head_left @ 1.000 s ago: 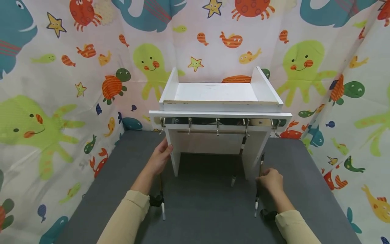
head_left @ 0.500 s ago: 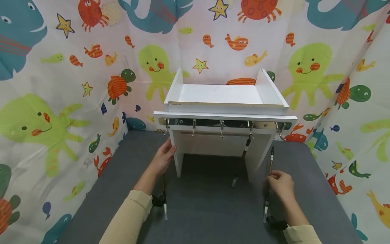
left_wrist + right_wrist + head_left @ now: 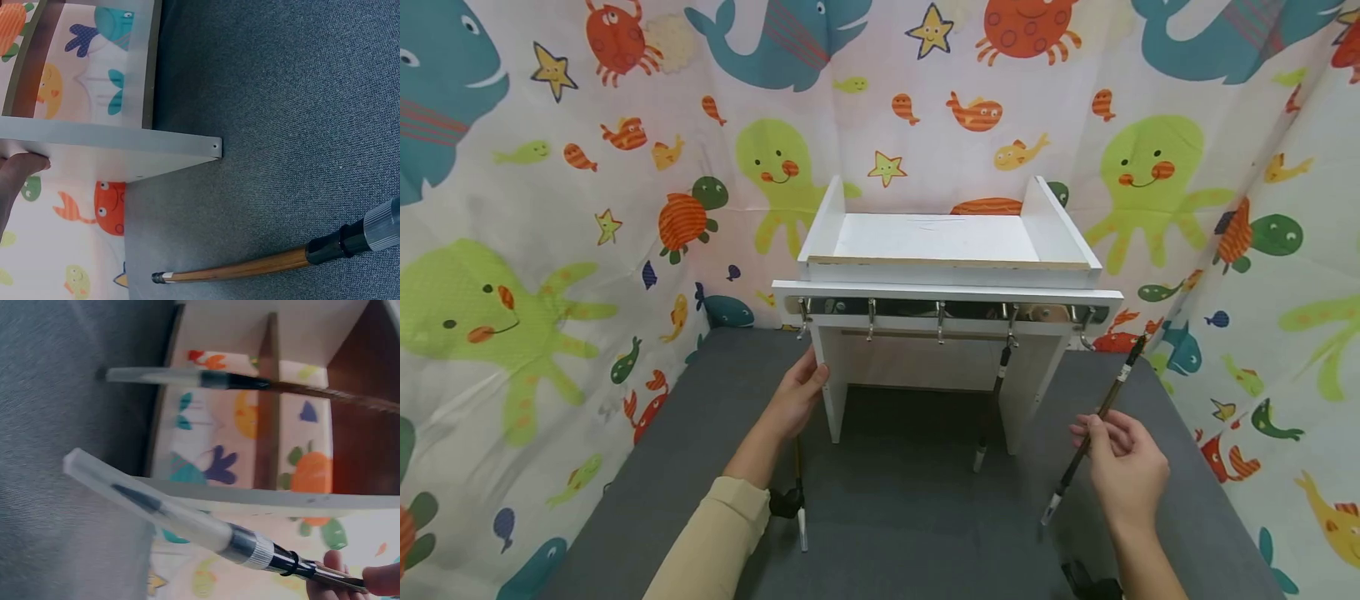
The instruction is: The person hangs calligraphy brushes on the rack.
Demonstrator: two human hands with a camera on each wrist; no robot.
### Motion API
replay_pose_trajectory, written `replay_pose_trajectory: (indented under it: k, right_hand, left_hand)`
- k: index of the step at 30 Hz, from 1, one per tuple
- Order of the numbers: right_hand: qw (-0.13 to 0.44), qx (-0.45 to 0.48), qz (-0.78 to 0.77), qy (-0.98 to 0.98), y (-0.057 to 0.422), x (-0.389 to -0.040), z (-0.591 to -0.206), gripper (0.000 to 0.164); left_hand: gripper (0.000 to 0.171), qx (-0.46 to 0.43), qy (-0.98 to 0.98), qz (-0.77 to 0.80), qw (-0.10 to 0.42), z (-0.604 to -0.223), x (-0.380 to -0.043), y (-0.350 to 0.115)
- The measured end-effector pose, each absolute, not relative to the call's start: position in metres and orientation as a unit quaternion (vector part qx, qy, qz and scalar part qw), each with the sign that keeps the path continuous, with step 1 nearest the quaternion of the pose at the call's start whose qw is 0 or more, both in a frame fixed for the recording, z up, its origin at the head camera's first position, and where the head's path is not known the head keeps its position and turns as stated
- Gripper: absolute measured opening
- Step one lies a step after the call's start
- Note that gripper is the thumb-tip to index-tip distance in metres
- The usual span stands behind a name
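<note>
Your left hand (image 3: 792,402) grips a white-board rack's edge (image 3: 832,418); clear outside, your right hand (image 3: 1124,462) pinches a slim brown brush (image 3: 1074,466), bristles (image 3: 139,498) right-wrist-view only.

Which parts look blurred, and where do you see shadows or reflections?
Right wrist view: the hanging brush and grey surface look soft; head view: the surface looks shadowed beneath the shelf, and the metal strip shows reflections; left wrist view: the surface's texture is crisp.
</note>
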State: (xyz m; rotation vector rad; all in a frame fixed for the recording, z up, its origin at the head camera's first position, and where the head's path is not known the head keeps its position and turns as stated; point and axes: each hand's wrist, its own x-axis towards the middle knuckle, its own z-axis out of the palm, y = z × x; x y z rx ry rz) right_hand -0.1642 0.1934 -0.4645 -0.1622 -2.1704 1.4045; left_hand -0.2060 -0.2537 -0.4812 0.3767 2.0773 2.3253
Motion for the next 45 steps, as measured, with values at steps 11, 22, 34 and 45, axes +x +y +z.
replay_pose_trajectory:
  k: [11, 22, 34, 45]
  right_hand:
    - [0.323, 0.093, 0.558, -0.759, 0.162, -0.126, -0.423, 0.022]
    - [0.240, 0.296, 0.589, -0.713, 0.111, -0.112, -0.444, 0.034]
    - [0.128, 0.317, 0.609, -0.716, 0.083, -0.116, -0.453, 0.019]
    - [0.105, 0.312, 0.615, -0.717, 0.077, -0.125, -0.454, 0.020]
  left_hand:
    - [0.065, 0.122, 0.653, 0.748, -0.005, -0.482, -0.204, -0.255]
    - [0.066, 0.122, 0.651, 0.749, 0.004, -0.486, -0.207, -0.250]
    - [0.064, 0.112, 0.661, 0.742, 0.005, -0.483, -0.208, -0.254]
    - [0.062, 0.110, 0.669, 0.735, 0.007, -0.479, -0.205, -0.254]
